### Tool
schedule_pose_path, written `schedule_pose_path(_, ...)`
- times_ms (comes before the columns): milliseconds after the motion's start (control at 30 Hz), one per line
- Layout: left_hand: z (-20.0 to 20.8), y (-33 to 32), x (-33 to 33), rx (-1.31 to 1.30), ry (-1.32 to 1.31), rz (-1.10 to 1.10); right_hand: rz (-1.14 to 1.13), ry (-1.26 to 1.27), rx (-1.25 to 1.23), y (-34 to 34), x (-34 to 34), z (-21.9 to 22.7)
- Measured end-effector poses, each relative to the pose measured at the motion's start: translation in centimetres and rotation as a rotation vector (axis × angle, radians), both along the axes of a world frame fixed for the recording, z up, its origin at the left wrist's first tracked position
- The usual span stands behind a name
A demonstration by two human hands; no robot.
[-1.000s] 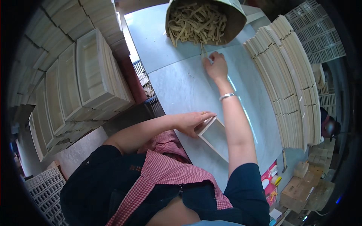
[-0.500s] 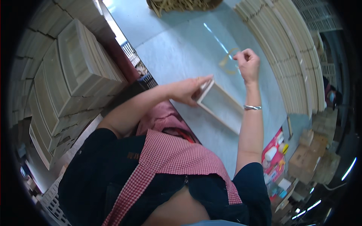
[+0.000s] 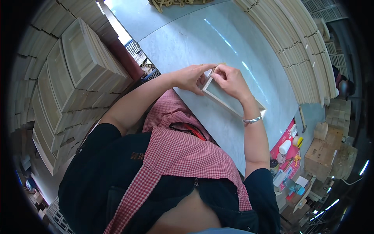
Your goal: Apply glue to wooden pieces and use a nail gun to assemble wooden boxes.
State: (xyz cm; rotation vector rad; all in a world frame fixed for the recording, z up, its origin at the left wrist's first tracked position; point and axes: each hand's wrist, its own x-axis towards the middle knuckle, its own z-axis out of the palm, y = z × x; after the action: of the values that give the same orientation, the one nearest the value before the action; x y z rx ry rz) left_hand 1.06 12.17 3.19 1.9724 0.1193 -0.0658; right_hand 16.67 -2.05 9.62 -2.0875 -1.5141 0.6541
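A shallow rectangular wooden frame (image 3: 223, 101) with pale, narrow sides rests slantwise over the table. My left hand (image 3: 191, 79) is closed around its left end, thumb and fingers on either side of the short rail. At that same end my right hand (image 3: 231, 82) is pinched, its fingertips against the short rail near the far corner. A bit of tan strip (image 3: 221, 63) shows just beyond the right fingertips; most of it is hidden by the hands. The frame's right corner passes beneath my right forearm.
Long stacks of wooden pieces (image 3: 286, 43) line the table's (image 3: 187, 43) right side. Stacked wooden trays (image 3: 80, 58) stand at left. A tan bundle (image 3: 175, 3) lies at the far edge. Bottles and small items cover a pink mat (image 3: 286, 146) at right, near cardboard boxes (image 3: 323, 150).
My right hand has come down and left from above the table to the frame's left end, bringing the looped tan strip with it. My left hand still holds the frame.
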Motion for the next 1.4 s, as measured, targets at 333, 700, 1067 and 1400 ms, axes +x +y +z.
schedule_pose_path(333, -3.1, 0.8, 1.6, 0.519, -0.317, 0.05, 0.038, -0.292, 0.089, -3.9, -10.9, 0.2)
schedule_pose_path(700, -1.0, 1.1, 0.8, 0.484, -0.161, 0.023, -0.651, -0.454, 0.063, -26.8, -0.9, -0.3)
schedule_pose_path(1067, -1.2, 0.6, 1.1, 0.48, -0.116, 0.032, -0.425, -0.211, 0.065, -25.1, 7.1, -5.0)
schedule_pose_path(1400, 0.2, -1.8, -1.9, 0.147, -0.099, 0.24, -0.511, -0.231, 0.352, -24.3, 4.0, -7.5)
